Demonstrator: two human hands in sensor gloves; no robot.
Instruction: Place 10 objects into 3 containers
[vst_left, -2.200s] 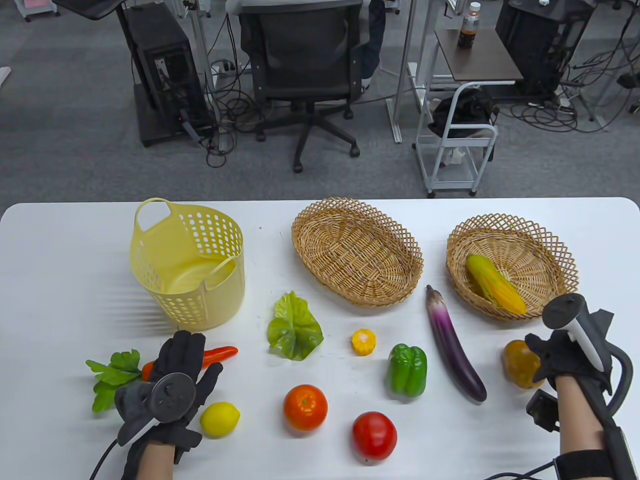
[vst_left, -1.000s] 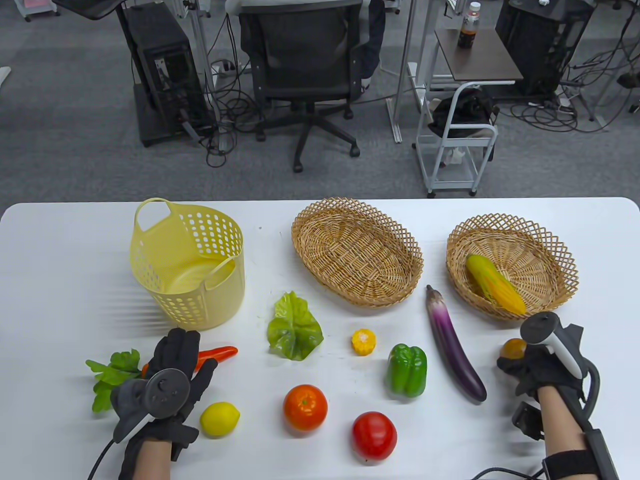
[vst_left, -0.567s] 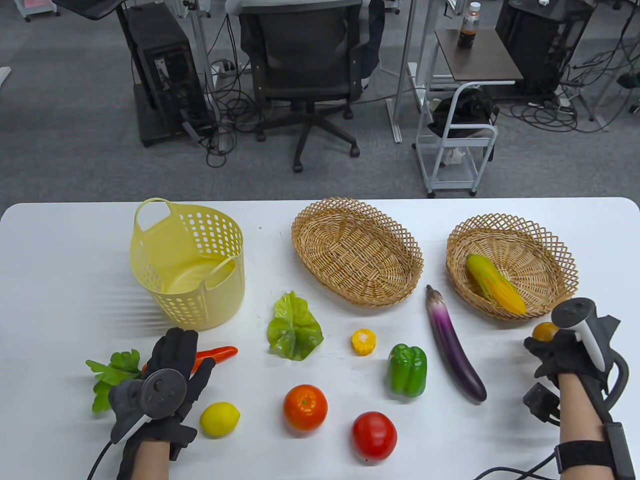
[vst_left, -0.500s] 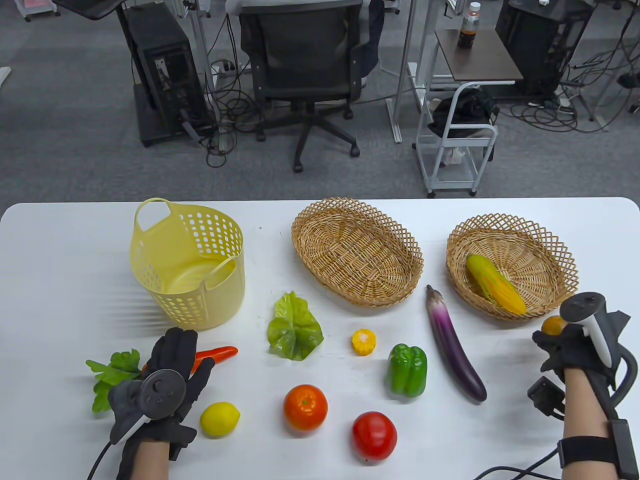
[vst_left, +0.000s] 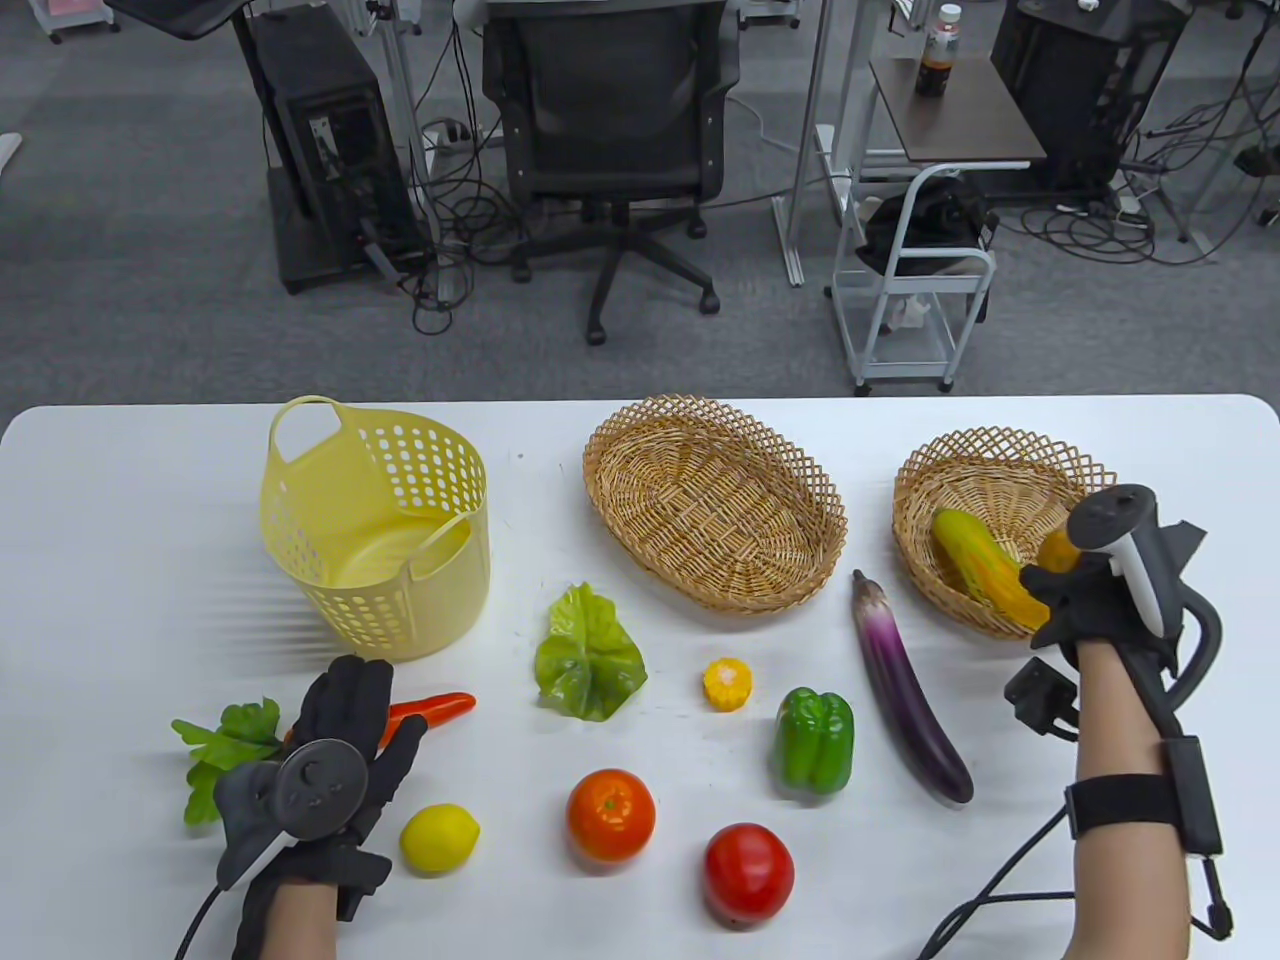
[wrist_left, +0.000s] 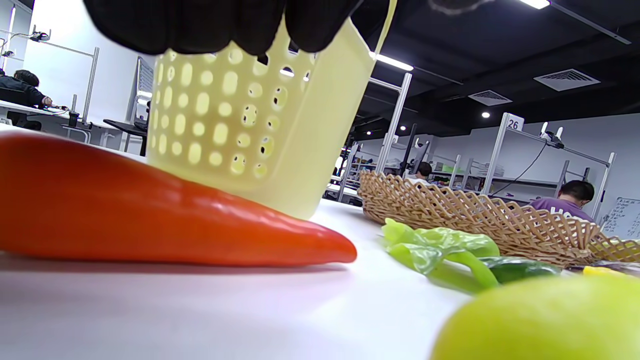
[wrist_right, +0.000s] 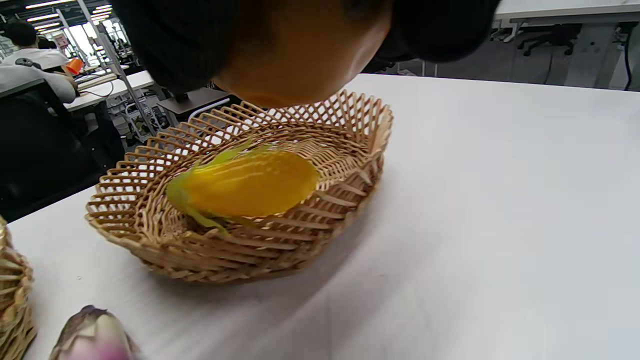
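Left hand (vst_left: 330, 760): lies flat on the bench (vst_left: 120, 560), fingers spread, over the carrot (vst_left: 430, 708); no grip is taken. The lemon (vst_left: 440, 838) lies just right of this hand, and the yellow tub (vst_left: 380, 525) stands beyond its fingertips.

Right hand (vst_left: 1090, 600): raised, its grip wrapped around an orange pepper (wrist_right: 300, 55). The pepper hangs above the near rim of the round basket (wrist_right: 150, 235); whether it touches the weave cannot be told. The corn (wrist_right: 245, 185) lies in that basket, directly below and ahead of the grip.

Left of the right hand lie the eggplant (vst_left: 905, 690), green pepper (vst_left: 815, 740), tomato (vst_left: 748, 872) and orange (vst_left: 611, 815). The oval basket (vst_left: 715, 500) sits farther, left of the grip.
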